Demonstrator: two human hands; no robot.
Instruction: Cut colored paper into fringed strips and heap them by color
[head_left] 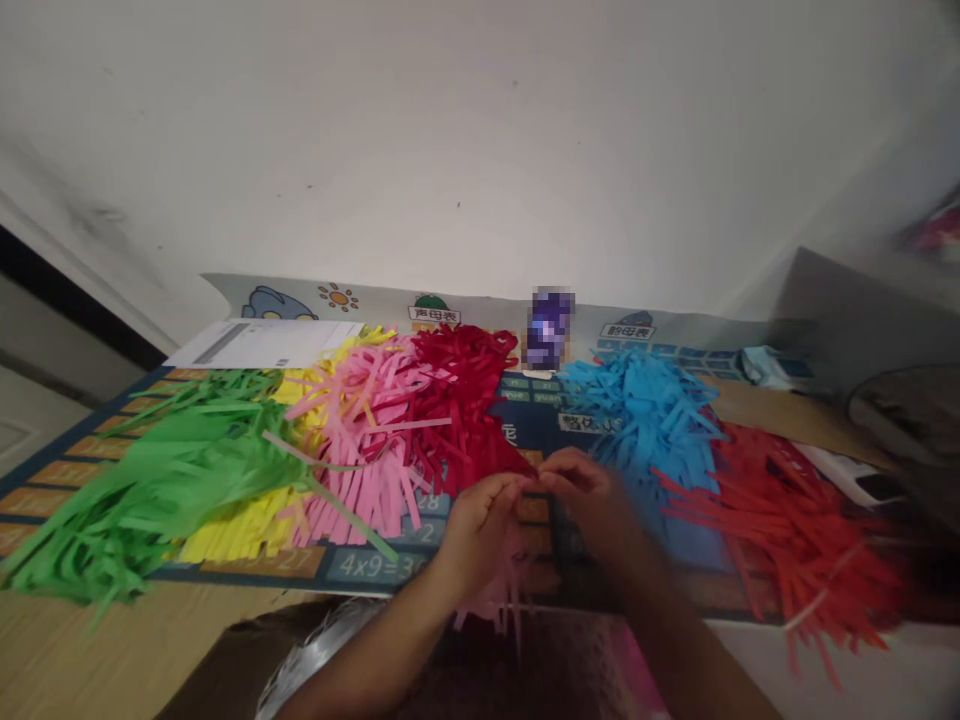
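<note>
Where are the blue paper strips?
In the head view, the blue paper strips lie on the printed mat, just beyond the person's right hand, between the dark red strips and the orange-red strips.

The one head-worn camera looks forward and down across the tabletop (112,650), facing the wall (480,150) that fills the upper half of the frame. The left hand (480,530) and right hand (585,500) sit close, at lower centre.
</note>
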